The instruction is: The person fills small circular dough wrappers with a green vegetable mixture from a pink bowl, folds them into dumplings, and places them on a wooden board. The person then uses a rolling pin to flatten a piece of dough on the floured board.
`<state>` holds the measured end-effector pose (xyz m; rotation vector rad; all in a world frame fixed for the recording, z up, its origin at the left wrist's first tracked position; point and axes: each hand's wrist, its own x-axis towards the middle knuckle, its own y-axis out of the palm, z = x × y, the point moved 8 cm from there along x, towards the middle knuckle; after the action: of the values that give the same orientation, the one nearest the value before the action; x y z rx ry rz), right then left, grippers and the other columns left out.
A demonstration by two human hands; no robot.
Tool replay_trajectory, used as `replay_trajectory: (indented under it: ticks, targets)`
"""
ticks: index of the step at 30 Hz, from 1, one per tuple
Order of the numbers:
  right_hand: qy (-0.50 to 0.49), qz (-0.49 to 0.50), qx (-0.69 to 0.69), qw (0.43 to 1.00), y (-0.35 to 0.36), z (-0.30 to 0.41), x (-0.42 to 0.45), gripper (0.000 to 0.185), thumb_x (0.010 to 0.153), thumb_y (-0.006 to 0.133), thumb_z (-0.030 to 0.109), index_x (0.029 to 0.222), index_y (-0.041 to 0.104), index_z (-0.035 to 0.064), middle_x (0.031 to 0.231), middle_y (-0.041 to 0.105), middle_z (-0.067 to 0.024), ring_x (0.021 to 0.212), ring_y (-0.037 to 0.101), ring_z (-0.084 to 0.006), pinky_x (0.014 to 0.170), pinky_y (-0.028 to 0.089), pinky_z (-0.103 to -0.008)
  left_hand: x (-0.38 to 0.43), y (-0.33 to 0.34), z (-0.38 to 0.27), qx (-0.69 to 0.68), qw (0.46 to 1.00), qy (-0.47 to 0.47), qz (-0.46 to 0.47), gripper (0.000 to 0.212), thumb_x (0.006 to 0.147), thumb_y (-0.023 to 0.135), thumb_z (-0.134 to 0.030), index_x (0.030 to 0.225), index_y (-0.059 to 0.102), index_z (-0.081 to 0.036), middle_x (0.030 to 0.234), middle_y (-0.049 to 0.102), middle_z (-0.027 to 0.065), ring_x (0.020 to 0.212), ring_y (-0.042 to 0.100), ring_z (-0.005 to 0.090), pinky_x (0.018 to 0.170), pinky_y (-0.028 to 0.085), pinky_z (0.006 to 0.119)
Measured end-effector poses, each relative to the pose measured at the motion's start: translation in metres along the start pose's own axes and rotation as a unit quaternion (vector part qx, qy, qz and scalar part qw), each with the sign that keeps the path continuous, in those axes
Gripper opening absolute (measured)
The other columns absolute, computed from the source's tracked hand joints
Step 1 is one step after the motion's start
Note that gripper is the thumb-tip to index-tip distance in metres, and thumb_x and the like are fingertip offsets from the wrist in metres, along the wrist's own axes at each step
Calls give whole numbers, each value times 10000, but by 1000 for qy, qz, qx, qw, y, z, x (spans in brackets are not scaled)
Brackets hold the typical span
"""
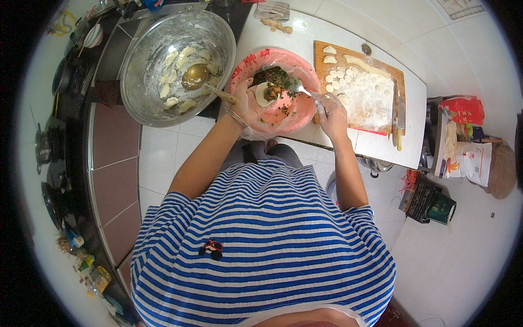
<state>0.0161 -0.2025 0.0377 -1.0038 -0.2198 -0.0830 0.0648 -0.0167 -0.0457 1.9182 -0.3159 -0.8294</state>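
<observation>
My left hand (244,104) holds a round dough wrapper (261,95) with chopped filling on it, over the near left part of a pink plastic-lined basin (304,69). Dark green and brown filling (270,77) lies in the basin. A metal spoon (301,88) is in my right hand (331,112), its bowl at the filling. To the right, a floured wooden board (359,118) bears small dough pieces (341,77), a dough roll (365,66) and a few folded dumplings (329,59). On the left, a large steel bowl (137,88) holds several dumplings (170,102) and a brass-coloured ladle (195,77).
Two knives (400,118) lie along the board's right edge. A ginger root (277,26) and a folded cloth (271,10) are at the counter's back. Shelves with bags (470,159) stand right; a dark counter with pans (51,204) runs along the left.
</observation>
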Motion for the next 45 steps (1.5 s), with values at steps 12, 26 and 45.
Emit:
replay_trajectory:
  ticks: [12,26,45]
  targets:
    - [18,60,119,991,14,12,-12,208,867,519,71,1029,645,39,967,648,-182,880,620,-337,788,479,-369,4,4,3,-48,998,-25,29,537,923,274,-381,1282,424,-11,1260,506,162,1185,476,298,1017,357,464]
    - [25,10,32,999,14,29,-9,196,848,537,64,1011,645,54,944,641,-187,844,614,-353,747,482,-392,-5,26,3,-38,998,13,39,557,924,255,-376,1298,399,10,1286,489,171,1208,460,295,1049,325,461]
    - [26,-29,29,999,11,45,-15,264,801,554,21,1044,639,78,948,641,-188,846,613,-367,732,489,-408,-8,31,-1,-46,996,32,62,519,958,249,-409,1364,350,-103,1356,421,146,1246,421,307,1033,348,484]
